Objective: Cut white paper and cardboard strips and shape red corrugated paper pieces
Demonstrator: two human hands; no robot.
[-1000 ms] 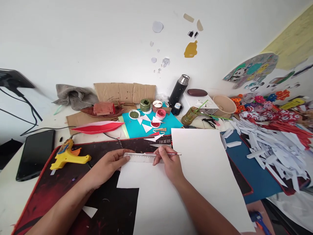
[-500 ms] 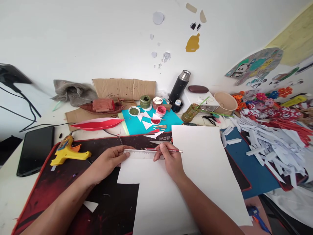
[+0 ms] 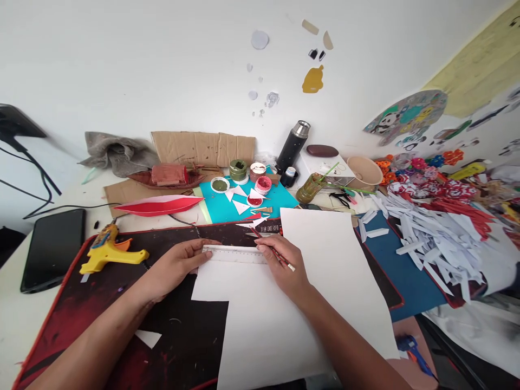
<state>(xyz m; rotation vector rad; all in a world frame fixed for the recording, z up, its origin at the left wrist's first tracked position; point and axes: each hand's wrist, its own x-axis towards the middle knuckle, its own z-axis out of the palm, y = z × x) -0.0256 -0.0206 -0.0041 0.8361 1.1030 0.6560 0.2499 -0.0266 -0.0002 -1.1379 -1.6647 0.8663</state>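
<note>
A clear ruler [image 3: 233, 254] lies along the top edge of a large white sheet of paper [image 3: 260, 319], which has a notch cut from its lower left. My left hand [image 3: 182, 265] pinches the ruler's left end together with the paper, thumb on top. At the ruler's right end is my right hand [image 3: 286, 262], closed round a dark red pencil [image 3: 280, 254]. The pencil slants, its upper end pointing away toward the paper scraps and its other end sticking out over the back of the hand. A small white paper scrap [image 3: 148, 338] lies on the dark mat below my left forearm.
A yellow glue gun [image 3: 114, 252] and a black tablet [image 3: 52, 249] lie at left. Paint pots [image 3: 238, 169] stand on blue paper behind. A black flask [image 3: 293, 146] and a jar [image 3: 309, 188] are farther back. Folded paper strips [image 3: 441, 244] pile at right.
The pencil has turned from lying nearly level along the ruler to a slant, with my right hand still on it. My left hand stays on the ruler. The view has shifted slightly.
</note>
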